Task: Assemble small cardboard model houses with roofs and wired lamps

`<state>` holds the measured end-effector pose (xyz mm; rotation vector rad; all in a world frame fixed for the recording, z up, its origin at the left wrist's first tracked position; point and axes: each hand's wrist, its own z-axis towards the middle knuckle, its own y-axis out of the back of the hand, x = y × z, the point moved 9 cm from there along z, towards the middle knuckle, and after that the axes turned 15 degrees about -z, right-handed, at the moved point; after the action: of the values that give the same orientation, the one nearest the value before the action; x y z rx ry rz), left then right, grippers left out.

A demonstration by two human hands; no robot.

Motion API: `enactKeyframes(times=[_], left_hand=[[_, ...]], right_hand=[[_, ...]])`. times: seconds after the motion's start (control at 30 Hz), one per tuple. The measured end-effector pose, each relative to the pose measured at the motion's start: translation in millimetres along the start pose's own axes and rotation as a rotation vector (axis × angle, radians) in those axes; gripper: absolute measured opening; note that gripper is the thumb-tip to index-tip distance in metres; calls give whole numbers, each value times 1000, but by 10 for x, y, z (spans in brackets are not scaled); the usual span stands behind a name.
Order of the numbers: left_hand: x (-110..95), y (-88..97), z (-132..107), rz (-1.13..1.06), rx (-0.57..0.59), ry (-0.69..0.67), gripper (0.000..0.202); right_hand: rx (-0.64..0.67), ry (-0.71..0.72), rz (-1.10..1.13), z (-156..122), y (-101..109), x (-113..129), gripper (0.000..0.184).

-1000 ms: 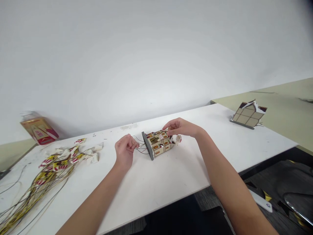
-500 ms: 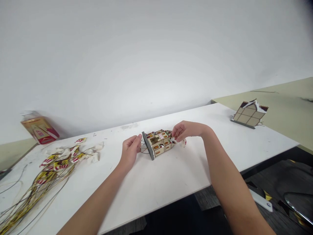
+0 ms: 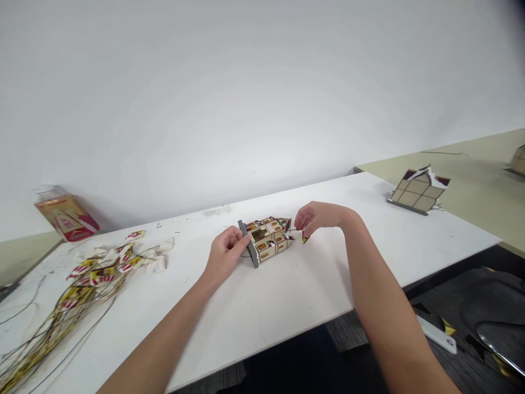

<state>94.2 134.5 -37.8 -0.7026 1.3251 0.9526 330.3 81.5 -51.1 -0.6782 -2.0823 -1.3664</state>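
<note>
A small cream model house [image 3: 270,239] with printed windows lies on its side on the white table, its grey base facing left. My left hand [image 3: 227,250] is closed at that base, the thumb over its edge and the fingers curled behind it. Beyond the roof end, my right hand [image 3: 310,220] is pinched on a thin dark wire [image 3: 292,230] that runs out of the house. A small yellow and dark red piece [image 3: 304,237] hangs just under the right fingers; its link to the wire is hard to make out.
At left on the white table [image 3: 229,339] lies a bundle of wires [image 3: 45,339] with several red, white and yellow pieces [image 3: 102,271]. Behind it leans a gold and red carton [image 3: 68,219]. Another model house [image 3: 420,190] stands at right, with a partly visible one [image 3: 519,160] beyond.
My right hand has moved slightly right, away from the roof, showing more wire. My left hand has shifted from the wires under the base onto the base's edge.
</note>
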Motion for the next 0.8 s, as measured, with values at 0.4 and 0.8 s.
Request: enactKeyframes(times=[0.4,0.8], left_hand=[[98,-22,20,-3,75,52,40],[138,14,15,78,70,89,44]], right_hand=[[-63,-122,-144,-56,94,-67,28],[19,-83,-212,36,8,-129,33]])
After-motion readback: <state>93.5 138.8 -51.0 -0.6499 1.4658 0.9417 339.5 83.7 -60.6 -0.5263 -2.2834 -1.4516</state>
